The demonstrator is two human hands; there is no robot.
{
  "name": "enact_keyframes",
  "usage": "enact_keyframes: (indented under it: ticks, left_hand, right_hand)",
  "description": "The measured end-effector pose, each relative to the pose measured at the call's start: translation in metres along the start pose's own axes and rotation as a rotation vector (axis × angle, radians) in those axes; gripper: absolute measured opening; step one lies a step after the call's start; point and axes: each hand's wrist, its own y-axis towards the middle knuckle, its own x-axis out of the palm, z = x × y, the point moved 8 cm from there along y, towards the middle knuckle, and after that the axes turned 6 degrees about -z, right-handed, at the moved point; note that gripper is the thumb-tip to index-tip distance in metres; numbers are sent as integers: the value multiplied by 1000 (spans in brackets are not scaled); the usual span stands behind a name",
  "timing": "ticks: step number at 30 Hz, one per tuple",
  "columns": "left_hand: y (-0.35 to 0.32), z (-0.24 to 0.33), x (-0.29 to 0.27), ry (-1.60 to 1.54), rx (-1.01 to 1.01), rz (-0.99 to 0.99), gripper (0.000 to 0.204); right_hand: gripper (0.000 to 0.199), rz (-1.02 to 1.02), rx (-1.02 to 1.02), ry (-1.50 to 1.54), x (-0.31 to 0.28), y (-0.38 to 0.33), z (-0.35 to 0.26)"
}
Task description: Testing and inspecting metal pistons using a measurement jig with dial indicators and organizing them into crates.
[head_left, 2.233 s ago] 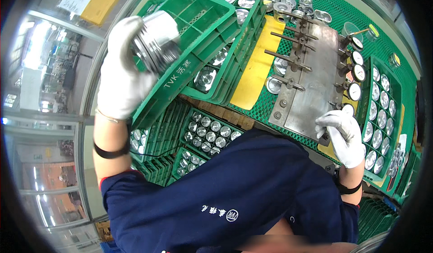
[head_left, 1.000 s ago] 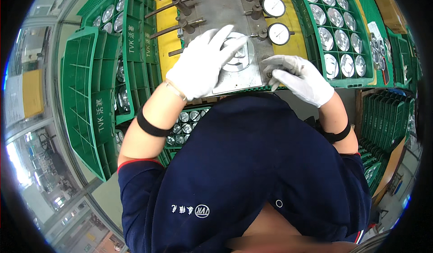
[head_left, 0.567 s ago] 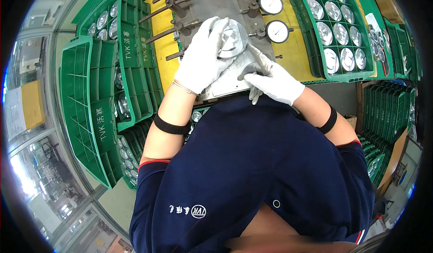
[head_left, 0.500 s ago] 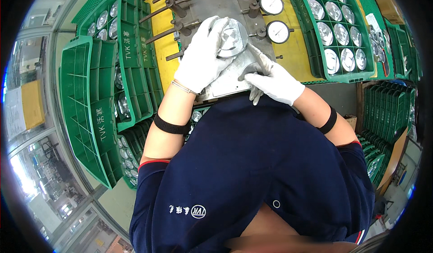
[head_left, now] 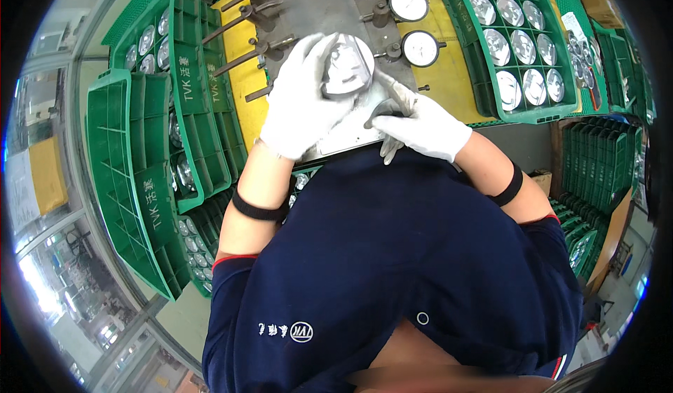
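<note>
My left hand [head_left: 303, 99], in a white glove, grips a shiny round metal part [head_left: 346, 65] and holds it over the grey metal gauge plate [head_left: 317, 1]. My right hand [head_left: 419, 121], also gloved, rests against the lower right side of the same part, fingers curled under it near the plate's front edge. Two round dial gauges [head_left: 422, 47] stand just right of the part.
A green crate [head_left: 517, 36] with several shiny round parts in cells sits to the right. Green crates [head_left: 162, 106] with more parts stand at the left, some stacked lower [head_left: 193, 249]. Metal levers [head_left: 245, 48] stick out over a yellow mat [head_left: 242, 99].
My left hand brought the metal part from the left crate to the gauge plate. My right hand closed in on it. Over the last half second both hands barely moved.
</note>
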Motion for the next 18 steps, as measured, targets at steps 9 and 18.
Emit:
enact_keyframes:
  ticks: [9, 18]
  left_hand:
    - [3, 53, -39, -905, -140, 89, 92]
    - [-181, -124, -99, -1176, -868, 1206, 59]
  right_hand:
    - [54, -274, -240, 366, -26, -25, -68]
    - [100, 1034, -559, -959, -426, -80, -218]
